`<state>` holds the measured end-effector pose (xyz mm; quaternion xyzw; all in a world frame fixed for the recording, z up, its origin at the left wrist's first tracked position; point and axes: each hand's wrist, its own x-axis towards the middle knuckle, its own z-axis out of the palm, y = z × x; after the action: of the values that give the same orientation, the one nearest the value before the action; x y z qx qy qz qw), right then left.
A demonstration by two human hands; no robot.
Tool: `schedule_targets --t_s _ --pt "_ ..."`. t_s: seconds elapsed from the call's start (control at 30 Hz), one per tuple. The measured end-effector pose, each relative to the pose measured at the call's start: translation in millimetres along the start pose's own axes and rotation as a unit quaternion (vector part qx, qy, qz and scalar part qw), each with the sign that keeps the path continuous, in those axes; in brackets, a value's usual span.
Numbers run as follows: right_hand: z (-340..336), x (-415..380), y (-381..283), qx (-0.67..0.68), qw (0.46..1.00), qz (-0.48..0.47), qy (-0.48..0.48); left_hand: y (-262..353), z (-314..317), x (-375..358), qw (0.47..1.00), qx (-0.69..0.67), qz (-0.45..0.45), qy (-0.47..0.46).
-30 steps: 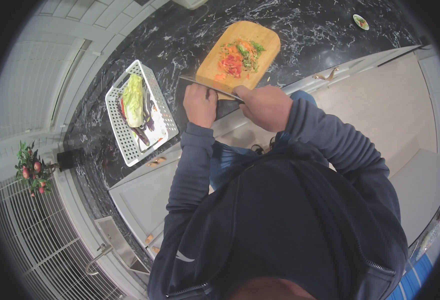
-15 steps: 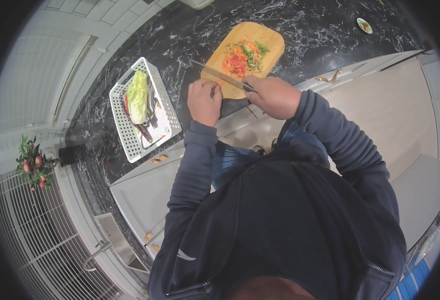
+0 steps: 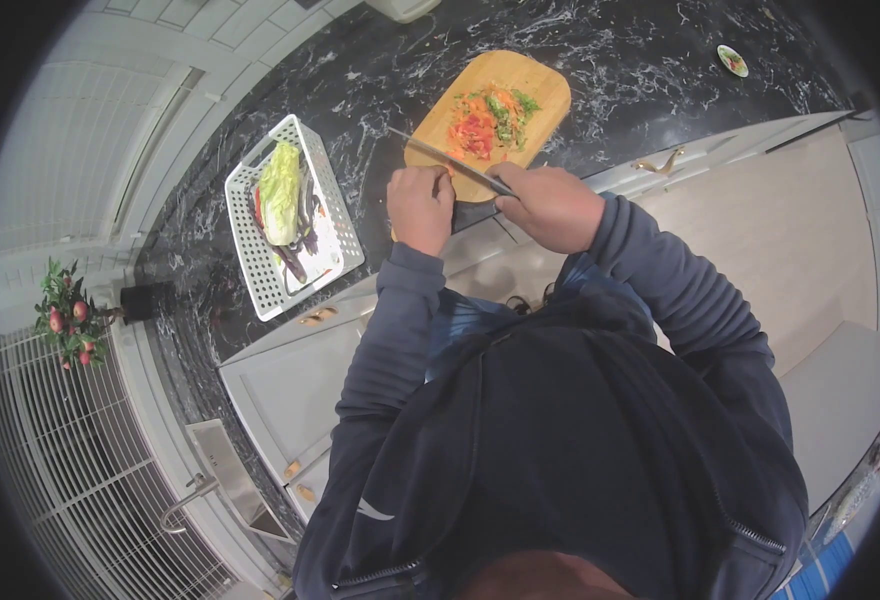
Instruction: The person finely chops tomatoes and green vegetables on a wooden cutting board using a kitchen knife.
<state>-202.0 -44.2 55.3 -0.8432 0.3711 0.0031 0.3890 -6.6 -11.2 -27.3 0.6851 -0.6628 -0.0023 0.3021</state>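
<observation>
Head view: we grip the knife (image 3: 447, 160) in our right hand (image 3: 552, 205); left hand (image 3: 421, 207), curled at 9 o'clock, steadies whatever's being sliced on the board (image 3: 535, 80).

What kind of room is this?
Most likely a home kitchen: a wooden cutting board with chopped vegetables on a dark marble counter, cabinet drawers below, and a sink tap.

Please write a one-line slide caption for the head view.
Right hand holds a knife over a board of chopped vegetables; left hand at its edge.
</observation>
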Motion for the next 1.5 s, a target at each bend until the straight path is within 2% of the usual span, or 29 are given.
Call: schedule_targets --t_s 0.17,0.3,0.4,0.5,0.6,0.7,0.8,0.9,1.1,1.2,1.3,1.5 --pt "15.5 1.4 -0.8 -0.096 0.994 -0.021 0.051 0.7 -5.6 0.8 0.999 0.019 0.051 0.001" --pt "17.7 0.9 -2.1 -0.112 0.992 -0.015 0.060 4.3 -6.9 3.1 0.996 0.030 0.081 -0.004" --pt "19.7 -4.3 -3.6 -0.142 0.985 -0.050 0.088 1.7 -5.6 3.6 0.990 0.038 0.134 0.018" --pt "25.5 -2.2 -1.5 -0.148 0.982 -0.052 0.109 0.5 -2.8 0.9 0.992 0.044 0.116 0.016" --pt "18.2 -2.3 -4.6 -0.121 0.990 -0.026 0.074 0.5 -1.3 0.7 0.992 0.038 0.119 0.033" --pt "19.2 -8.2 -6.8 -0.123 0.986 -0.059 0.097 -2.1 -1.1 0.2 0.988 0.020 0.144 0.055" --pt "23.3 -4.7 -3.2 -0.136 0.986 -0.031 0.094 -1.2 0.4 -0.8 0.987 0.036 0.146 0.062" --pt "13.1 -4.4 -6.7 -0.117 0.992 -0.006 0.052 0.1 -1.0 -0.4 0.990 0.033 0.126 0.050" --pt "27.2 -3.0 2.8 -0.142 0.983 -0.043 0.107 -0.6 -1.5 -1.7 0.990 0.048 0.123 0.045" --pt "13.7 -5.6 -2.8 -0.128 0.989 -0.023 0.068 -1.0 -1.4 -2.1 0.990 0.036 0.125 0.055" --pt "14.9 -10.5 -6.5 -0.124 0.987 -0.052 0.085 -3.9 -1.9 -3.5 0.991 0.032 0.123 0.050" --pt "9.9 -7.0 -3.6 -0.110 0.993 -0.026 0.040 -0.9 -0.9 -4.0 0.992 0.032 0.109 0.057"
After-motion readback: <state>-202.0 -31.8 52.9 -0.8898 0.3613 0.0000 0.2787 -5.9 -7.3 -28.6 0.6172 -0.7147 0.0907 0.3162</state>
